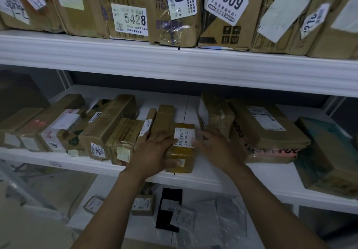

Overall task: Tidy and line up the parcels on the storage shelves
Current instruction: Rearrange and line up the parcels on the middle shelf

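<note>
Head view: left hand (pixel 155 149) is gripping the mid-frame taped parcel (pixel 184 152), right hand (pixel 213 148) hovering open beside; next, likely squaring it with neighbouring parcels (pixel 122 136).

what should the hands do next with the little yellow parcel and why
Probably slide the yellow parcel left and slightly back, to close it up with the row. The left hand grips it, the blurred right hand is at its right side, the thin upright parcel stands just behind and to its left, and bare shelf shows beyond it on the right.
</note>
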A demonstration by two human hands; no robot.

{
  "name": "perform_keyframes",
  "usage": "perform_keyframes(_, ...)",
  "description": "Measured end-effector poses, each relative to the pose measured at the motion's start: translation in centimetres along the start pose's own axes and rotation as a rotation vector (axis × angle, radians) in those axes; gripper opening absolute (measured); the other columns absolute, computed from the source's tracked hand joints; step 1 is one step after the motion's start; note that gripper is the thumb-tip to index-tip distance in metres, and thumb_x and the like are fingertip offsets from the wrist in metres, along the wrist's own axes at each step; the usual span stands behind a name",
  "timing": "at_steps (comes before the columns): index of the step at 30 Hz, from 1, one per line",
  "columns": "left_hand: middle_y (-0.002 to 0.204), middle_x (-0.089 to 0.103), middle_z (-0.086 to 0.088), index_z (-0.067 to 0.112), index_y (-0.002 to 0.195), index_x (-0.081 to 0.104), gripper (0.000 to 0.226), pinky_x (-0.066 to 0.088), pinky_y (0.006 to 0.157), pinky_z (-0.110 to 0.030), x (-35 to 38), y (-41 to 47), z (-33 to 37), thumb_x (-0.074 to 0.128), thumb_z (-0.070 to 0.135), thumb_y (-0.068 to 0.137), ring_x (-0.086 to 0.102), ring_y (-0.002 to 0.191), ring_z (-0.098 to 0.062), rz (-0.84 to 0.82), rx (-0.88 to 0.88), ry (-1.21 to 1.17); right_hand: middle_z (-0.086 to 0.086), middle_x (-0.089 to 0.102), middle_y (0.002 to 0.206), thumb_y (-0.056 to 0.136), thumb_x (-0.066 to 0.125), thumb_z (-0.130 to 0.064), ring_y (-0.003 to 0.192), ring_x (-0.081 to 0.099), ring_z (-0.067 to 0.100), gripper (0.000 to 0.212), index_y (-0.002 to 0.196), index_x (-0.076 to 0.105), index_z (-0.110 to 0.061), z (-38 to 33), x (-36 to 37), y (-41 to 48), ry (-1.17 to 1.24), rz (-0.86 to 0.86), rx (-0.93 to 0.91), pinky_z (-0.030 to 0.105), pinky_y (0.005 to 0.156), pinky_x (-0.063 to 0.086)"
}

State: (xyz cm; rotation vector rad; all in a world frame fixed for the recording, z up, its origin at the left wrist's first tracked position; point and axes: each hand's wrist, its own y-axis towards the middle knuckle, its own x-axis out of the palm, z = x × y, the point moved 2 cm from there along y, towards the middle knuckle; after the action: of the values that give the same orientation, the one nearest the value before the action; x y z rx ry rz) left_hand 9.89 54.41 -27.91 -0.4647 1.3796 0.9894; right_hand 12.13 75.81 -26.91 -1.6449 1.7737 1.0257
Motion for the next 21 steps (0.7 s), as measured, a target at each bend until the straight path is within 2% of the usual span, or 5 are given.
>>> perform_keyframes(3, 0.145, 0.046, 0.008, 0.028, 0.131, 0.054, 0.093, 0.023, 0.111, -0.034, -0.7, 1.1, 0.7, 0.027, 0.085, 0.062, 0.038, 0.133, -0.012, -0.025, -0.037, -0.053, 0.006, 0.059, 0.121, 0.093, 0.05, -0.048, 0.106, 0.056, 0.024, 0.038, 0.112, 0.061, -0.018, 1.8, -2.4, 2.6, -0.304, 0.181, 0.012, 0.03, 0.082, 0.045)
perform_keyframes(7, 0.15, 0.038, 0.005, 0.029, 0.14, 0.045, 0.083, 0.023, 0.112, -0.034, -0.9, 2.5, 1.2, 0.048, 0.08, 0.074, 0.032, 0.137, -0.016, -0.092, -0.059, -0.033, 0.018, 0.035, 0.147, 0.094, 0.05, -0.047, 0.13, 0.036, 0.036, 0.061, 0.145, 0.038, -0.016, 3.1, -3.4, 5.6, -0.391, 0.184, 0.162, 0.037, 0.105, 0.035)
perform_keyframes(12, 0.157, 0.023, 0.009, 0.035, 0.146, 0.033, 0.085, 0.024, 0.115, -0.037, -0.5, 2.9, 1.5, 0.048, 0.079, 0.075, 0.024, 0.142, -0.017, -0.172, -0.091, -0.085, 0.023, 0.026, 0.149, 0.089, 0.047, -0.062, 0.13, 0.034, 0.043, 0.078, 0.149, 0.025, -0.017, 3.6, -2.1, 7.0, -0.489, 0.169, 0.267, 0.049, 0.103, 0.038)
perform_keyframes(17, 0.156, 0.024, 0.011, 0.033, 0.145, 0.038, 0.115, 0.025, 0.115, -0.035, -0.7, 2.7, 1.3, 0.019, 0.098, 0.052, 0.027, 0.141, -0.015, -0.162, -0.107, -0.066, 0.026, 0.032, 0.142, 0.094, 0.048, -0.044, 0.119, 0.042, 0.043, 0.06, 0.145, 0.033, -0.015, 3.9, -1.2, 6.7, -0.443, 0.325, 0.285, 0.044, 0.094, 0.042)
perform_keyframes(21, 0.156, 0.023, 0.012, 0.032, 0.143, 0.041, 0.112, 0.025, 0.114, -0.033, -1.2, 2.6, 1.2, 0.026, 0.098, 0.054, 0.029, 0.14, -0.014, -0.177, -0.125, -0.109, 0.019, 0.035, 0.136, 0.084, 0.061, -0.043, 0.119, 0.041, 0.039, 0.063, 0.139, 0.041, -0.019, 4.0, -1.2, 4.2, -0.23, 0.429, 0.291, 0.046, 0.096, 0.042)
